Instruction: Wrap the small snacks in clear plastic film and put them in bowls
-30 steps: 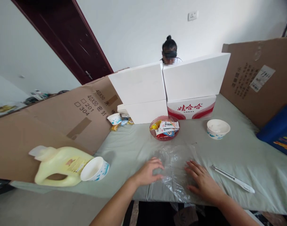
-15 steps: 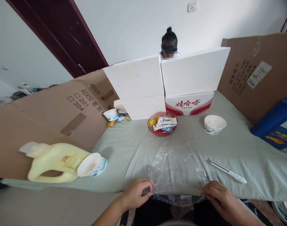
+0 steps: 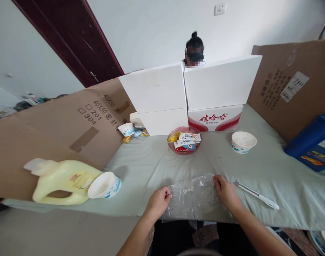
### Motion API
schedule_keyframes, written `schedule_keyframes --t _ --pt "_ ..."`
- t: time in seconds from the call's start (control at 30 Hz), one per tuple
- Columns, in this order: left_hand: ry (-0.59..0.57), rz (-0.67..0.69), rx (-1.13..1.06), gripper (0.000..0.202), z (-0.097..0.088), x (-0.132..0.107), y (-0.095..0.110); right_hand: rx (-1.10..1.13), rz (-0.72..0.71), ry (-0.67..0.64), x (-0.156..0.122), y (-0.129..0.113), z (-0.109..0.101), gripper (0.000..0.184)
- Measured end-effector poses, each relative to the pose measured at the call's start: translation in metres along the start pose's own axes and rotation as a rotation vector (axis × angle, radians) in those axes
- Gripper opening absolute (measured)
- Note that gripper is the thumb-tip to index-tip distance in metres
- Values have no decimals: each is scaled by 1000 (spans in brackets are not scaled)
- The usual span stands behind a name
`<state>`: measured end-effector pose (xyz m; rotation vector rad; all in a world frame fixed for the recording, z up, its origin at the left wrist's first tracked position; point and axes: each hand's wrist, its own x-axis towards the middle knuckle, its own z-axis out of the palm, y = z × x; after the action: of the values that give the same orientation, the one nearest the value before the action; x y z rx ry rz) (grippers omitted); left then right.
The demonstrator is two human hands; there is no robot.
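A clear plastic bag (image 3: 191, 197) lies at the near edge of the cloth-covered table (image 3: 141, 177). My left hand (image 3: 159, 202) is closed with its fingertips pinching the bag's left side. At the upper right corner, my right hand (image 3: 226, 190) pinches the same bag between thumb and fingers. Just right of that hand rests a white utility knife (image 3: 257, 195). Beyond the bag stands a pinkish glass bowl (image 3: 184, 151) holding several packaged snacks (image 3: 189, 138).
White boxes (image 3: 157, 89) and a printed carton (image 3: 215, 117) form a wall at the back, with a person (image 3: 194, 51) behind. A yellow jug (image 3: 68, 183) and a tipped paper bowl (image 3: 105, 185) lie left. Another paper bowl (image 3: 244, 142) and a blue jug (image 3: 312, 142) are right.
Both hands have moved forward from the table's near edge, the right one also leftward. The bag's far edge is now pinched by the right hand and the sheet looks smaller.
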<state>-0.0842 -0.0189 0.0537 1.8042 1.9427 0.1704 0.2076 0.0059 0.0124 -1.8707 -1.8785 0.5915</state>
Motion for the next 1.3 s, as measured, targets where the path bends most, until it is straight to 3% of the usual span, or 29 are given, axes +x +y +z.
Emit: schedule_keyframes --t 0.2,0.27,0.33,0.4,0.47,0.53,0.63,0.7,0.77,0.83,0.97,1.03,1.1,1.2,1.3 --pt "0 -133 163 4 -6 -12 -9 -201 20 -43 5 -3 11 25" --pt "119 -137 220 15 -4 -15 -4 -260 36 -52 5 -6 12 24" --pt "337 -24 219 22 5 -20 7 -309 47 -58 5 -10 12 24" --pt "457 238 150 20 21 -24 25 -346 47 -63 5 -14 12 24" --pt "381 522 94 22 40 -27 44 -372 40 -63 5 -17 13 24" --pt "258 655 129 32 59 -25 57 -392 30 -61 5 -15 11 24" --pt "161 637 239 67 76 -19 61 -424 52 -42 6 -4 0 25" --pt "121 617 275 77 80 -16 57 -459 68 36 5 3 -10 26" --pt "95 614 286 77 82 -15 53 -468 -29 163 3 5 -18 25" --pt "87 605 290 76 83 -15 52 -410 -251 240 0 -1 -18 24" --pt "88 604 283 80 85 -13 53 -296 -685 85 -6 -13 8 33" --pt "96 603 282 85 81 -10 47 -338 -726 18 -8 -10 23 48" --pt "113 572 300 85 73 -4 31 -384 -652 6 -9 -3 33 60" --pt "170 459 343 72 55 5 -8 -400 -525 2 -11 3 37 65" --pt "279 250 362 66 36 9 -49 -395 -445 -18 -13 2 35 66"
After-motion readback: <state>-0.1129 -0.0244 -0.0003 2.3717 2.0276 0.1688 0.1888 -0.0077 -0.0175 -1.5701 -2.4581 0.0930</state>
